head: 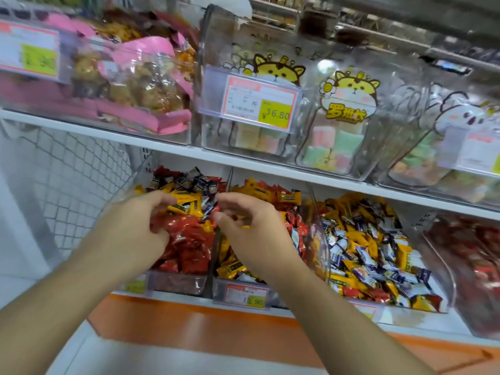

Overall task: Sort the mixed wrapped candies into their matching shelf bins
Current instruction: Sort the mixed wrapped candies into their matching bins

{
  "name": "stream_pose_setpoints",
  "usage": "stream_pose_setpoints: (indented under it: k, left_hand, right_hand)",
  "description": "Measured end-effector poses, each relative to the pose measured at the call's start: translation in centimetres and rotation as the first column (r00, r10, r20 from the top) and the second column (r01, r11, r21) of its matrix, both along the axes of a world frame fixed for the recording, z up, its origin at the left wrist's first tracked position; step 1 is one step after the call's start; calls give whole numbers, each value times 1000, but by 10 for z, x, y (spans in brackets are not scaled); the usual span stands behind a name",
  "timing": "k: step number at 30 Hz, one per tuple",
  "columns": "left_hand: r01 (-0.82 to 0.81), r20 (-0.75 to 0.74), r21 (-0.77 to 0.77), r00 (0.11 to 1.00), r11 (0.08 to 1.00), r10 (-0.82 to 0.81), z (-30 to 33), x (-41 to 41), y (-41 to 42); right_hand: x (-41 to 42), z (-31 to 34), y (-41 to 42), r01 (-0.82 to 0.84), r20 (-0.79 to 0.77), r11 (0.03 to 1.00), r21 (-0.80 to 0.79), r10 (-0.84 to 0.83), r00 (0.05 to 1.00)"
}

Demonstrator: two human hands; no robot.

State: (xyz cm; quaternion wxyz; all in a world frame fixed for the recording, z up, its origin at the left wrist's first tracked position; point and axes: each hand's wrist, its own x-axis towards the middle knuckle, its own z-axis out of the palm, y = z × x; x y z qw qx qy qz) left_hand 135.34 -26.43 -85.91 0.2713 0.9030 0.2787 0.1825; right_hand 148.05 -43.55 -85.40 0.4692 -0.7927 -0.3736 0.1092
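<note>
Head view shows both hands working over the lower shelf bins. Our left hand (140, 226) hovers above the leftmost bin (176, 284), which holds mostly red candies (186, 239) with yellow and dark-wrapped pieces mixed in at the far end. Its fingers are curled; whether they pinch a wrapper we cannot tell (motion blur hides the fingertips). Our right hand (251, 228) sits over the divider (216, 247) between that bin and the middle bin (238, 290), fingers loosely curled and thumb extended, with nothing clearly held. The right bin (443, 293) holds a mix of yellow, white-blue and red pieces. We judge the step to be picking strays from the left bin. Next: pinch one mismatched candy and carry it right to its matching bin.
</note>
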Motion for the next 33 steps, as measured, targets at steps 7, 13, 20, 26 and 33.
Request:
stream_pose_setpoints:
  k: [7,13,20,26,33]
  left_hand:
    - [270,61,128,958,954,-279,1,28,-56]
    - [464,69,65,881,883,-468,-7,70,-113]
    - [593,14,14,805,805,-593,-20,113,-154]
    - [622,-27,-3,783,783,-622,-31,125,-158]
    - [602,10,8,798,798,-602,-32,121,-161]
  right_hand:
    - [51,8,-85,282,103,958,53,-286,953]
    - [116,-3,-137,448,333,876,-180,-374,866]
    - [158,-29,-143,388,510,813,-434,-133,850]
    - [158,-30,-169,406,551,772,-489,-87,830]
    - [176,-29,-149,416,540,879,-233,-239,807]
